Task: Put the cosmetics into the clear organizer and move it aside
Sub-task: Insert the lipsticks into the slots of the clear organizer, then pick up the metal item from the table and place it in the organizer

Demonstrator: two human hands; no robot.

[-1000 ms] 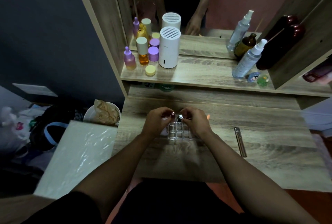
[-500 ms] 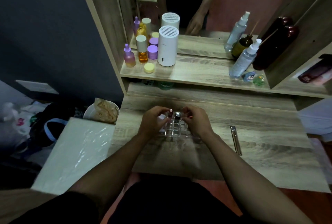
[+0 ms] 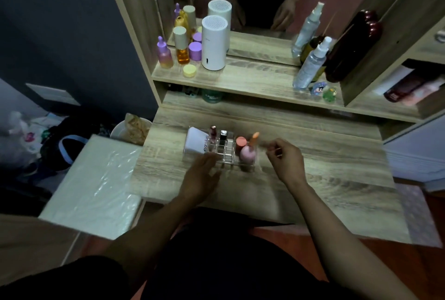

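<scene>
The clear organizer [image 3: 226,152] stands on the wooden desk [image 3: 325,174], left of its middle. A white tube [image 3: 196,141] leans in its left end. A dark red lipstick [image 3: 213,132] and a black-and-silver lipstick [image 3: 223,137] stand in its small cells. A pink round sponge [image 3: 248,154], a coral cap [image 3: 241,142] and an orange-tipped stick [image 3: 254,139] sit in its right end. My left hand [image 3: 201,176] is just in front of the organizer, fingers spread, holding nothing. My right hand [image 3: 286,161] hovers to the organizer's right, fingers loosely curled, apart from it.
A shelf above the desk holds purple and amber bottles [image 3: 179,50], a white cylinder [image 3: 214,45], a spray bottle [image 3: 310,64] and a dark bottle [image 3: 351,46]. A white box [image 3: 94,186] and a bowl [image 3: 131,128] stand left of the desk.
Both hands were closed around the organizer; they have let go and pulled back, left toward me and right to the right. The organizer's contents now show.
</scene>
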